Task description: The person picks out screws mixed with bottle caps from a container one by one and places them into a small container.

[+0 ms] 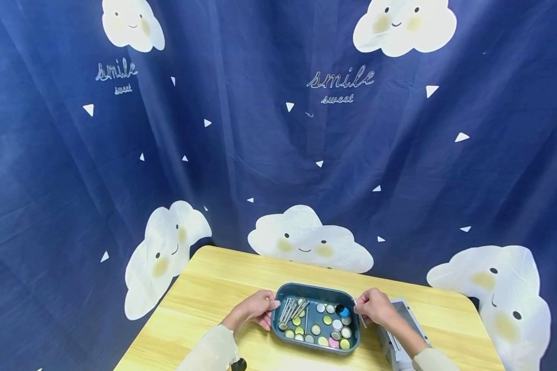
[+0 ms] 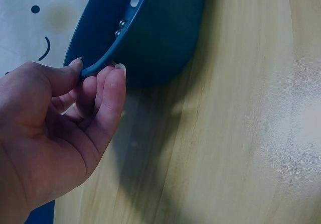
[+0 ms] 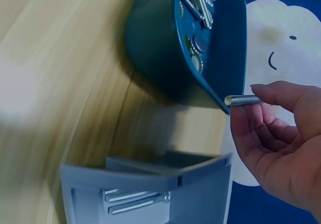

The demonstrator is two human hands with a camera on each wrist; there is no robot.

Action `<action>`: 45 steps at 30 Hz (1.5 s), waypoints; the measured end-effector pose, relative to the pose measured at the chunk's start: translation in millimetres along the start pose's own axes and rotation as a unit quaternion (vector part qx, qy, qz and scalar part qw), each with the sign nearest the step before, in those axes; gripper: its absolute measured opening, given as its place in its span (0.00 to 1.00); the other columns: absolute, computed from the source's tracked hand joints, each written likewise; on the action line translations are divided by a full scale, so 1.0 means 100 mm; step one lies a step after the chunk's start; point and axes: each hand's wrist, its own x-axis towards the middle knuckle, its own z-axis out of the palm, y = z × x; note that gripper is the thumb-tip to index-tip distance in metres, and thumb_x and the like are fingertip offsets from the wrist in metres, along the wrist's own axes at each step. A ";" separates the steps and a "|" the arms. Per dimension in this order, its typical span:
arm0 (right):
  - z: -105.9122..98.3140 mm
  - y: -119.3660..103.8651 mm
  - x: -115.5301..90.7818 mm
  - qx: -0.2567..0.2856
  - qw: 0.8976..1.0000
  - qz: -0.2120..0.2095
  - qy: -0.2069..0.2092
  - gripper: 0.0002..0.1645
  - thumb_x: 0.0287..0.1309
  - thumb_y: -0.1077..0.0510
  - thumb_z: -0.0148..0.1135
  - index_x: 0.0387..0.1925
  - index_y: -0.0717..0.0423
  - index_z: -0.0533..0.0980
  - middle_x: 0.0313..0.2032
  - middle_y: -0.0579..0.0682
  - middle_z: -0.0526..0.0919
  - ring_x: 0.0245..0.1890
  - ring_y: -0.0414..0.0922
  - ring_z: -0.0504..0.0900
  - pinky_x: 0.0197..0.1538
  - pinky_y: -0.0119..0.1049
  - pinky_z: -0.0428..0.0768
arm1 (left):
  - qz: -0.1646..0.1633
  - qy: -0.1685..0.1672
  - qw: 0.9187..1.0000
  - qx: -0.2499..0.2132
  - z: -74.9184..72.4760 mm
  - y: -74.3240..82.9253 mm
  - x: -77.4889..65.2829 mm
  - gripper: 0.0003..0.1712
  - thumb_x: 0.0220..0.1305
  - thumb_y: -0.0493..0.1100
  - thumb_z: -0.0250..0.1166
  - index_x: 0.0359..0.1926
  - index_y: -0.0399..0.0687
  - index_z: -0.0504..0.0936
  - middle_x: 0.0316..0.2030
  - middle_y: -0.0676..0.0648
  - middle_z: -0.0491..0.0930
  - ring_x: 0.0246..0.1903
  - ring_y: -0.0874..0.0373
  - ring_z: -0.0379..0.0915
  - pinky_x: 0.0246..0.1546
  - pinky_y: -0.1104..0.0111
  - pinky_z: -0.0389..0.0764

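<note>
Right wrist view: the right hand (image 3: 288, 143) has its fingers pinching one silver threaded bolt (image 3: 243, 100), right by the right rim of the blue-green tub (image 3: 155, 48) — I cannot tell if they touch. The bolt is long and thin and points from far to near, along that rim. The gray bin (image 3: 200, 196), with more bolts (image 3: 133, 204) in it, sits to the right, nearer the right hand. The left hand (image 2: 57, 126) — fingers pinching too — has the tub's left rim.
</note>
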 end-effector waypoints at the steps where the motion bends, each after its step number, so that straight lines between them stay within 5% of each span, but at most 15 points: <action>1: -0.02 0.01 0.00 0.000 1.000 0.004 0.001 0.11 0.51 0.68 0.70 0.19 0.60 0.77 0.17 0.48 0.77 0.18 0.42 0.77 0.22 0.35 0.86 | -0.001 0.000 1.000 -0.001 0.00 0.00 0.00 0.11 0.78 0.40 0.58 0.35 0.44 0.68 0.17 0.51 0.70 0.13 0.62 0.74 0.17 0.69 0.88; 18: -0.26 0.32 -0.09 0.002 0.998 0.052 0.018 0.10 0.50 0.65 0.73 0.23 0.60 0.78 0.20 0.49 0.79 0.20 0.41 0.78 0.22 0.33 0.85 | 0.002 -0.001 1.000 -0.001 0.00 0.01 0.00 0.11 0.78 0.40 0.57 0.35 0.44 0.68 0.17 0.52 0.70 0.12 0.63 0.74 0.16 0.70 0.88; 45: -0.40 0.68 -0.16 -0.014 0.998 0.050 0.046 0.07 0.47 0.67 0.71 0.24 0.61 0.78 0.21 0.48 0.79 0.21 0.41 0.80 0.22 0.32 0.87 | -0.002 -0.003 1.000 -0.001 -0.02 -0.04 0.04 0.12 0.77 0.41 0.58 0.35 0.44 0.68 0.17 0.51 0.71 0.13 0.62 0.75 0.16 0.70 0.88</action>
